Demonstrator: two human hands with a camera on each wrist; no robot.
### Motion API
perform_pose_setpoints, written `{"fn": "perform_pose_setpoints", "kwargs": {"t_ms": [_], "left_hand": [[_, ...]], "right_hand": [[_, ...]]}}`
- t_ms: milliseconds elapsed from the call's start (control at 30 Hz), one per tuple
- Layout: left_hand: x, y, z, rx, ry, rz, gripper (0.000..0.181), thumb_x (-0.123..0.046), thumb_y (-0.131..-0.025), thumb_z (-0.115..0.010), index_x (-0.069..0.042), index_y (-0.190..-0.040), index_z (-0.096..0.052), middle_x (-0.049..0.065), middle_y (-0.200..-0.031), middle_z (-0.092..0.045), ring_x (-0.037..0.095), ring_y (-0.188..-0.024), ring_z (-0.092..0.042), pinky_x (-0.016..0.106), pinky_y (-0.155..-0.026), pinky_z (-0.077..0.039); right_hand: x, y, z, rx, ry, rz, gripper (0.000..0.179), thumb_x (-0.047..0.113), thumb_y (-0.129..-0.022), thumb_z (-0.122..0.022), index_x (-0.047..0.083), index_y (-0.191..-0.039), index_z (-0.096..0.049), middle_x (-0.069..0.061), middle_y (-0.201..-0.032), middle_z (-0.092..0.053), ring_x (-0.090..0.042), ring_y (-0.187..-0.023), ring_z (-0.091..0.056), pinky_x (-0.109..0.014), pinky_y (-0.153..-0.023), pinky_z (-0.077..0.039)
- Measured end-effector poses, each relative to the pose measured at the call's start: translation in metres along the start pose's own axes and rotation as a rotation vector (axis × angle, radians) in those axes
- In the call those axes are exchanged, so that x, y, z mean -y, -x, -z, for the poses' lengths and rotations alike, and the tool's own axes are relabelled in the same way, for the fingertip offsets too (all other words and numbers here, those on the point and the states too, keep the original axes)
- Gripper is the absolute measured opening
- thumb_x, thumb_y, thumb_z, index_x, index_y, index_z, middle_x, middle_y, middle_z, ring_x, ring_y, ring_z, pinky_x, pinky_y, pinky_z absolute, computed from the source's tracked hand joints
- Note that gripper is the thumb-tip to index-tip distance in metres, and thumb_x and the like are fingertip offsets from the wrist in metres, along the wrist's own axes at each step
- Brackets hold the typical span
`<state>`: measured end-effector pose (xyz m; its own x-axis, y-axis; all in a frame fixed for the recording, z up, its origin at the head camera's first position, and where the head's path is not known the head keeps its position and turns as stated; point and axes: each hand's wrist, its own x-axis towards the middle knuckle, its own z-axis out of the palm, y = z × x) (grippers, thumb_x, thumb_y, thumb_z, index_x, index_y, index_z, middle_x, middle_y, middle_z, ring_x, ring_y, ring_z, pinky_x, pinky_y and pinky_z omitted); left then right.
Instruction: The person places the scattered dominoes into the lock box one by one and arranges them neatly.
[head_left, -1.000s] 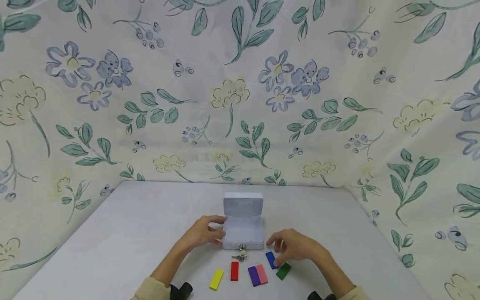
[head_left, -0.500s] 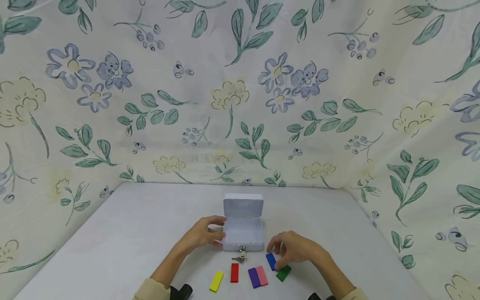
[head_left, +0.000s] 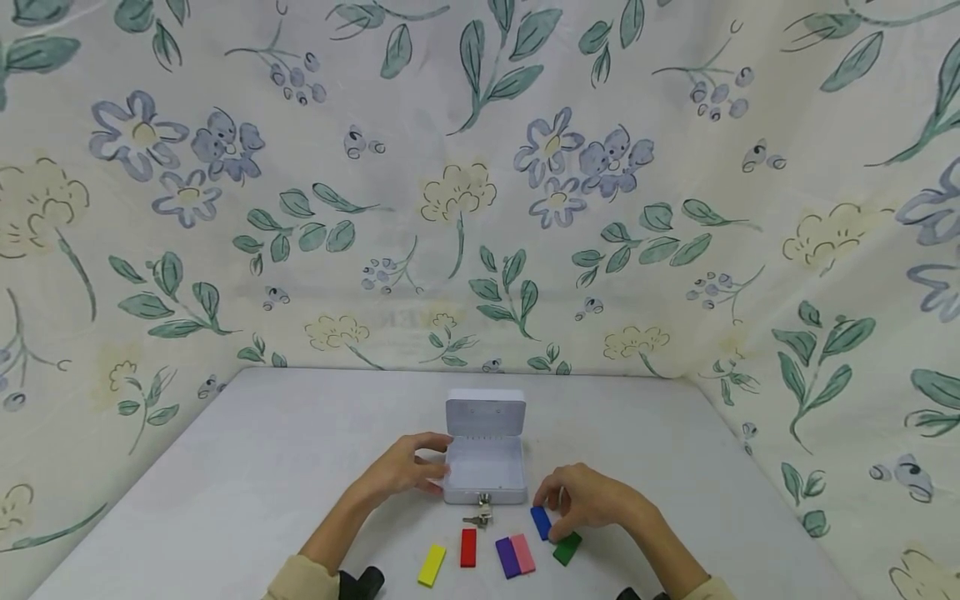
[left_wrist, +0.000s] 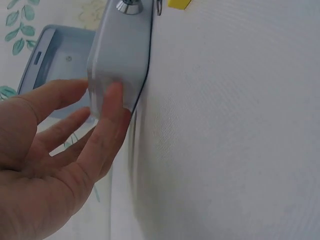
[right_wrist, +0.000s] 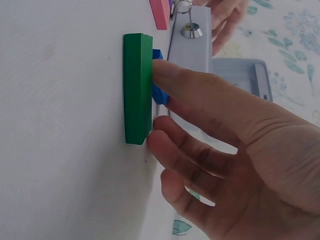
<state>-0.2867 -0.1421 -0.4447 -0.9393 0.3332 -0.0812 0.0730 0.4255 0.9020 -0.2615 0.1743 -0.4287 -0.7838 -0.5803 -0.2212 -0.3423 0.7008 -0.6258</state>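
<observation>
While the left hand (head_left: 401,467) rests its spread fingers against the left side of the pale grey box (head_left: 502,494), it's the blue block (head_left: 541,523) drawing the action over on the right! Down on the counter (head_left: 322,408) it lies, near the box's front right corner, and the right hand (head_left: 588,496) has its grip clamped on it, thumb and finger about the block. Across the way the left grip is apart, fingers fanned. Just beside the blue, set at an angle, comes the green block (head_left: 567,549); whether those two touch, one cannot tell. Along the near row now: purple block (head_left: 507,557) and pink block (head_left: 523,553) side by side, then the red block (head_left: 468,548) nearly straight, then the yellow block (head_left: 432,566) slanting at the end! Up goes the eye to the lid (head_left: 486,417), raised at the back, with keys (head_left: 475,521) at the front and flowered cloth (head_left: 405,275) behind
</observation>
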Motion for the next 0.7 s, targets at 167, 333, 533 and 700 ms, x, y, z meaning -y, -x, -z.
{"fn": "perform_pose_setpoints", "kwargs": {"t_ms": [167,333,533,700], "left_hand": [[-0.0016,0.0004,0.0004,0.005,0.009,-0.005,0.053,-0.007,-0.087,-0.071,-0.003,-0.137,-0.054,0.024,-0.138,-0.052,0.03,-0.104,-0.067,0.036,-0.072,-0.063],[-0.0011,-0.0002,0.0004,-0.003,-0.001,0.006,0.052,-0.008,-0.088,-0.071,-0.005,-0.137,-0.054,0.023,-0.138,-0.052,0.031,-0.107,-0.066,0.034,-0.072,-0.063],[0.0022,-0.0016,0.0004,-0.006,-0.006,0.01,0.051,-0.011,-0.088,-0.072,-0.007,-0.136,-0.055,0.022,-0.139,-0.053,0.032,-0.11,-0.064,0.034,-0.073,-0.063],[0.002,-0.0015,0.0003,-0.006,0.01,0.007,0.052,-0.01,-0.087,-0.072,-0.005,-0.137,-0.055,0.023,-0.138,-0.053,0.032,-0.109,-0.064,0.034,-0.072,-0.063]], "right_hand": [[-0.0002,-0.0007,0.0,-0.011,0.005,0.016,0.032,0.019,-0.075,-0.085,0.013,-0.105,-0.073,0.003,-0.087,-0.063,-0.013,-0.078,-0.057,-0.018,-0.066,-0.051],[0.0002,-0.0013,0.0,-0.015,0.008,0.014,0.033,0.021,-0.075,-0.085,0.012,-0.105,-0.073,0.004,-0.087,-0.064,-0.013,-0.079,-0.057,-0.018,-0.068,-0.051],[0.002,-0.0004,0.0002,-0.019,0.005,0.014,0.034,0.02,-0.075,-0.085,0.01,-0.106,-0.073,0.002,-0.087,-0.064,-0.014,-0.078,-0.057,-0.018,-0.066,-0.05],[0.0037,0.0018,0.0017,-0.033,0.008,0.026,0.035,0.02,-0.076,-0.084,0.009,-0.106,-0.073,0.001,-0.088,-0.065,-0.015,-0.078,-0.057,-0.018,-0.065,-0.05]]}}
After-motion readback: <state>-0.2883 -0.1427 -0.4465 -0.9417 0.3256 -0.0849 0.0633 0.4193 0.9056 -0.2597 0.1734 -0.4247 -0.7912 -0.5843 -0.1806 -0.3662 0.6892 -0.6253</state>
